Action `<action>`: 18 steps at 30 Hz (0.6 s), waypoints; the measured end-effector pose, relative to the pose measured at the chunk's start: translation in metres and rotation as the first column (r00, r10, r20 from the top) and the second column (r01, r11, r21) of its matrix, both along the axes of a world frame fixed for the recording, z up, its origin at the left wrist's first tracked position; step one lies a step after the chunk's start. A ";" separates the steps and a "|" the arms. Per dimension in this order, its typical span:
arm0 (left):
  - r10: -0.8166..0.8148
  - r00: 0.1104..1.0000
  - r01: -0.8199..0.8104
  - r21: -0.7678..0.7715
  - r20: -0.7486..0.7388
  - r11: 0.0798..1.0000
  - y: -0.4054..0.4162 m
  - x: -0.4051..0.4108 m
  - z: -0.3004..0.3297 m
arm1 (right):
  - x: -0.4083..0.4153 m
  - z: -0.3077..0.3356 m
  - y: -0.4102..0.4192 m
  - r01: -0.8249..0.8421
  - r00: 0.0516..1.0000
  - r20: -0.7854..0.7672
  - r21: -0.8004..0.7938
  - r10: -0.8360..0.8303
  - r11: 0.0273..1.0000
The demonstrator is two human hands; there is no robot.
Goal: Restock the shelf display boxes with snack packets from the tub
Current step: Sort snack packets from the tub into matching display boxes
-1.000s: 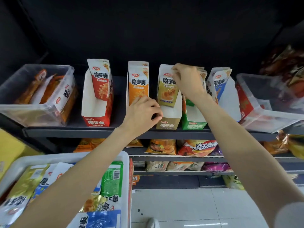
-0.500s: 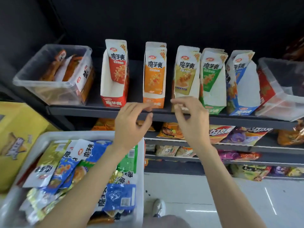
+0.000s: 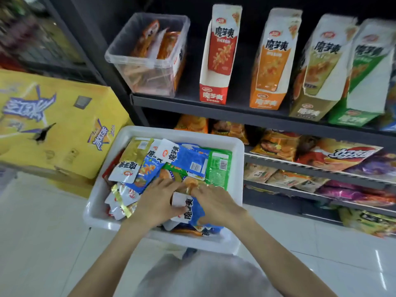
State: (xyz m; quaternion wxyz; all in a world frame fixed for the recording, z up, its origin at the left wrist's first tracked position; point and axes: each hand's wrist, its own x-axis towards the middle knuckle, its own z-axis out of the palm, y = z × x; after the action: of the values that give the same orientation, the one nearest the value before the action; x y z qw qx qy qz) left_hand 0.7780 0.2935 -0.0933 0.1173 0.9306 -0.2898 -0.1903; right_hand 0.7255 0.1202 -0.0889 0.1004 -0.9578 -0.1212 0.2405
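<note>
Both hands are working inside the white tub [image 3: 237,159], which is sitting low in front of the person, below the dark shelf [image 3: 235,110]. The left hand [image 3: 155,203] is lying palm down on the heap of snack packets [image 3: 171,161], fingers loosely spread, thumb pressing the white end of a blue packet [image 3: 189,207]. The right hand [image 3: 215,203] is resting on the same packet's far side, fingers curling onto its edge; whether they are truly pinching it cannot be told. On the shelf, display boxes are standing upright in a row: red [image 3: 216,67], orange [image 3: 271,69], olive [image 3: 315,82], green [image 3: 362,86]. A clear bin [image 3: 147,58] of orange packets is sitting left of them.
</note>
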 end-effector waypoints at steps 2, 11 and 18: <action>0.004 0.998 -0.004 -0.002 0.070 1.000 -0.002 -0.003 -0.003 | -0.003 -0.004 0.007 -0.008 1.000 -0.001 -0.052 0.008 0.999; 0.323 0.876 -0.456 -0.397 -0.358 0.796 -0.009 0.020 0.013 | -0.009 -0.005 0.017 0.177 0.955 0.223 0.104 -0.197 0.979; 0.163 0.635 -0.739 -0.532 -0.755 0.413 -0.012 0.013 0.041 | -0.006 0.019 -0.012 0.539 0.567 -0.310 0.840 -0.763 0.059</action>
State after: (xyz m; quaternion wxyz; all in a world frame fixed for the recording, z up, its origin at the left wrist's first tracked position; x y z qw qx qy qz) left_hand 0.7906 0.2813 -0.0522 0.6640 0.6956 -0.0067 -0.2742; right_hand 0.7196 0.1084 -0.0703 0.6617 -0.7184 0.2111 -0.0386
